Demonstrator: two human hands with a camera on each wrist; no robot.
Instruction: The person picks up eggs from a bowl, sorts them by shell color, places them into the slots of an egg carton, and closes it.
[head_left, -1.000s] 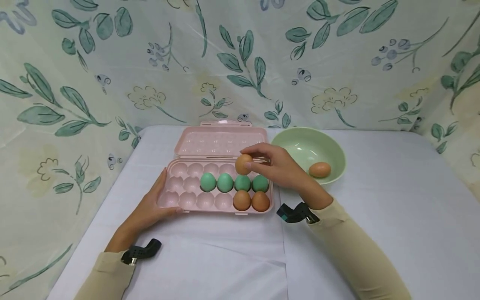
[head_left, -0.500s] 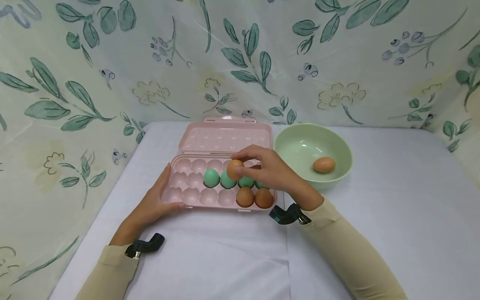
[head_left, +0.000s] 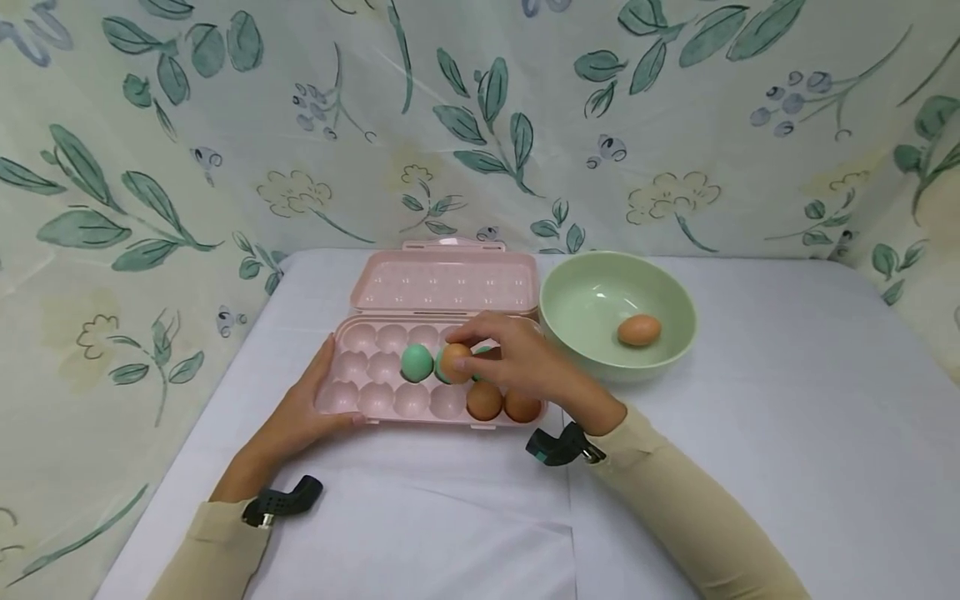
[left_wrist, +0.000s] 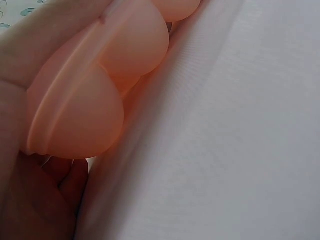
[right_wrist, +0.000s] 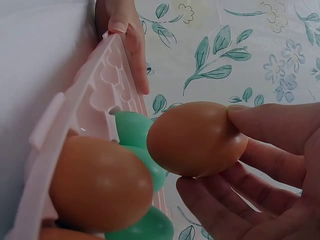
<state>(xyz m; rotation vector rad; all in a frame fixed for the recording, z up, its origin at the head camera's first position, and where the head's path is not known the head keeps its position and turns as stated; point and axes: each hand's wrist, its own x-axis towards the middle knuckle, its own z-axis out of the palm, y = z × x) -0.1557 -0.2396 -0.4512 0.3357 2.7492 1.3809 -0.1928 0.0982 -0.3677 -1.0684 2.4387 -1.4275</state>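
Note:
A pink egg carton (head_left: pixel 393 403) lies with its lid (head_left: pixel 442 279) folded back. My left hand (head_left: pixel 300 408) grips the carton's left end, thumb at the front edge and fingers along the side. Between thumb and fingertips my right hand (head_left: pixel 517 354) pinches a brown egg (right_wrist: pixel 197 139), held above the carton over the middle row. Green eggs (head_left: pixel 416 363) sit in that row, partly hidden by the held egg and the right hand. Two brown eggs (head_left: pixel 484 401) occupy the front row's right end. Most cups on the left hold nothing.
Right of the carton stands a light green bowl (head_left: pixel 585 300) with one brown egg (head_left: pixel 639 330) in it. A white cloth (head_left: pixel 450 517) covers the table, and a leaf-patterned curtain (head_left: pixel 465 125) hangs behind.
My right hand has carried the brown egg left and toward the front, from the back row's right side to over the middle row. My left hand keeps its grip on the carton.

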